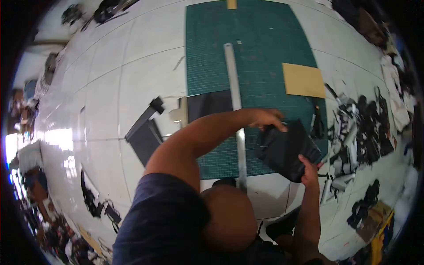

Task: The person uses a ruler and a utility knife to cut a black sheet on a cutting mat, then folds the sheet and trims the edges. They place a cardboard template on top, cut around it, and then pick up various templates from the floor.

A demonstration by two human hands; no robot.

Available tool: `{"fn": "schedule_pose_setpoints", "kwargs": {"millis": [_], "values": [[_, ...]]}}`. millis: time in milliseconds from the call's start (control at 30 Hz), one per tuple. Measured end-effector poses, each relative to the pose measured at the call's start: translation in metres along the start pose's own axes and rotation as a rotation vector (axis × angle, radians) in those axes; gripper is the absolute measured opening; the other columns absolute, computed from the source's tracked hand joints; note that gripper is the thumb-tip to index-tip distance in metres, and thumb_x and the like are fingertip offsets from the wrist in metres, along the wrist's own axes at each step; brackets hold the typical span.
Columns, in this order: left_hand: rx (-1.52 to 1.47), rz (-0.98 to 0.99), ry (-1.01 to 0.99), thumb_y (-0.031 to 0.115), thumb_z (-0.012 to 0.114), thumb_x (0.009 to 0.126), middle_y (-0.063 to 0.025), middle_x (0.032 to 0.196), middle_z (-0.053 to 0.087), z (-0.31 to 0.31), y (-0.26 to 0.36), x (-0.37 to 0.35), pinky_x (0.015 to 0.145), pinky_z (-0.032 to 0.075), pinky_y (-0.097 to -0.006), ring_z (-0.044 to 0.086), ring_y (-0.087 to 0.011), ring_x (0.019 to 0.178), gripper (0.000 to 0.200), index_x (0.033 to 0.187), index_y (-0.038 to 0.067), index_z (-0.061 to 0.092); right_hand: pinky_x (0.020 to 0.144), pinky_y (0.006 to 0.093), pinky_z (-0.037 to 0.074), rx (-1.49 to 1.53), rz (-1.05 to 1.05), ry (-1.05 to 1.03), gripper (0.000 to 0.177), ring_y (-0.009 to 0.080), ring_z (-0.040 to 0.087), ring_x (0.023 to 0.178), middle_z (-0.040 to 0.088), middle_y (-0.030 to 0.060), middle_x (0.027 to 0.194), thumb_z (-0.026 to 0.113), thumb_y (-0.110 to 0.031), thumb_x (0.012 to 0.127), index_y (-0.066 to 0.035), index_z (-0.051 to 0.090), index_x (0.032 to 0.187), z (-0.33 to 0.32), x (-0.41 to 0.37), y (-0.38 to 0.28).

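Between my hands is a stack of black sheet pieces (285, 150), perhaps leather or fabric, tilted above the right part of the green cutting mat (212, 48). My right hand (309, 170) grips its lower right edge, thumb on top. At the upper left edge, my left hand (268, 118) has its fingers closed over the material; some fingertips are hidden. My left forearm crosses above a long metal ruler (232, 75) lying lengthwise on the mat. A flat black piece (210, 105) lies left of the ruler, partly under my arm.
A tan rectangular sheet (304, 80) lies at the mat's right edge. Right of it is a heap of black and grey scraps (360, 132). Another black piece (145, 141) rests on the tiled floor to the left. A dark-handled tool (316, 123) lies near the stack.
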State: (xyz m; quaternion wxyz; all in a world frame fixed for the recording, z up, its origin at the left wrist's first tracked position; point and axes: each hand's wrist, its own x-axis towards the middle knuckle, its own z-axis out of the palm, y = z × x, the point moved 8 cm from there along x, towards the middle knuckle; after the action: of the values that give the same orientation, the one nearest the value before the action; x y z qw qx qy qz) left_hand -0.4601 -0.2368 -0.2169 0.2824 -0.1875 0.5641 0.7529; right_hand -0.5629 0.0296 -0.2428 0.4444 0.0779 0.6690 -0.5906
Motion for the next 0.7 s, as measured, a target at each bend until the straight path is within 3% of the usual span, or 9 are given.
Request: {"fn": "schedule_pose_setpoints", "kwargs": {"millis": [100, 167, 233, 300, 367, 500, 700], "values": [[-0.105, 0.057, 0.128, 0.040, 0.085, 0.074, -0.0192, 0.147, 0.037, 0.013, -0.026, -0.009, 0.105, 0.037, -0.0462, 0.037, -0.0345, 0.135, 0.096, 0.150, 0.009, 0.035, 0.095, 0.0374, 0.052, 0.004, 0.057, -0.032, 0.054, 0.0231, 0.064, 0.107, 0.066, 0.0098, 0.121, 0.080, -0.010, 0.079, 0.001, 0.059, 0.127, 0.006, -0.017, 0.013], [-0.076, 0.177, 0.352, 0.028, 0.085, 0.075, -0.0177, 0.133, 0.052, 0.001, -0.054, 0.015, 0.100, 0.042, -0.0438, 0.050, -0.0308, 0.124, 0.092, 0.149, 0.009, 0.034, 0.094, 0.0367, 0.052, 0.016, 0.050, -0.035, 0.052, 0.0220, 0.065, 0.106, 0.067, 0.0092, 0.120, 0.081, -0.011, 0.079, 0.000, 0.060, 0.125, 0.001, -0.012, 0.018], [-0.419, 0.133, 0.432, 0.022, 0.085, 0.074, -0.0201, 0.132, 0.052, 0.014, -0.052, -0.004, 0.099, 0.045, -0.0435, 0.051, -0.0304, 0.123, 0.095, 0.150, 0.009, 0.030, 0.093, 0.0363, 0.052, 0.057, 0.007, -0.029, 0.051, 0.0219, 0.065, 0.105, 0.067, 0.0093, 0.119, 0.082, -0.013, 0.079, 0.000, 0.061, 0.124, 0.004, -0.016, 0.014], [-0.695, 0.253, 0.397, 0.020, 0.086, 0.074, -0.0231, 0.130, 0.052, 0.021, -0.058, 0.000, 0.098, 0.048, -0.0439, 0.052, -0.0295, 0.121, 0.098, 0.150, 0.006, 0.025, 0.092, 0.0358, 0.052, 0.059, 0.036, 0.003, 0.051, 0.0219, 0.065, 0.105, 0.067, 0.0102, 0.119, 0.082, -0.015, 0.079, 0.000, 0.061, 0.124, -0.003, -0.016, 0.018], [-0.413, 0.201, 0.506, 0.020, 0.085, 0.076, -0.0245, 0.129, 0.052, 0.034, -0.051, -0.007, 0.098, 0.050, -0.0436, 0.053, -0.0306, 0.121, 0.096, 0.149, 0.004, 0.025, 0.090, 0.0353, 0.053, 0.012, 0.078, 0.026, 0.050, 0.0219, 0.066, 0.103, 0.067, 0.0114, 0.119, 0.081, -0.016, 0.081, 0.001, 0.060, 0.123, -0.005, -0.011, 0.022], [-0.049, 0.173, 0.662, 0.019, 0.082, 0.078, -0.0275, 0.129, 0.051, 0.042, -0.036, -0.012, 0.097, 0.051, -0.0424, 0.056, -0.0333, 0.118, 0.094, 0.148, 0.000, 0.022, 0.092, 0.0373, 0.051, -0.334, -0.180, 0.109, 0.065, 0.0273, 0.065, 0.107, 0.066, 0.0176, 0.118, 0.084, -0.030, 0.077, 0.006, 0.056, 0.124, 0.013, -0.022, -0.001], [0.108, 0.259, 0.695, 0.012, 0.077, 0.080, -0.0313, 0.133, 0.046, 0.044, -0.037, -0.009, 0.096, 0.052, -0.0412, 0.057, -0.0368, 0.117, 0.096, 0.152, 0.009, 0.015, 0.091, 0.0408, 0.051, -0.733, -0.315, 0.301, 0.074, 0.0340, 0.065, 0.104, 0.063, 0.0272, 0.114, 0.081, -0.041, 0.076, 0.006, 0.046, 0.123, 0.029, -0.036, -0.012]]}}
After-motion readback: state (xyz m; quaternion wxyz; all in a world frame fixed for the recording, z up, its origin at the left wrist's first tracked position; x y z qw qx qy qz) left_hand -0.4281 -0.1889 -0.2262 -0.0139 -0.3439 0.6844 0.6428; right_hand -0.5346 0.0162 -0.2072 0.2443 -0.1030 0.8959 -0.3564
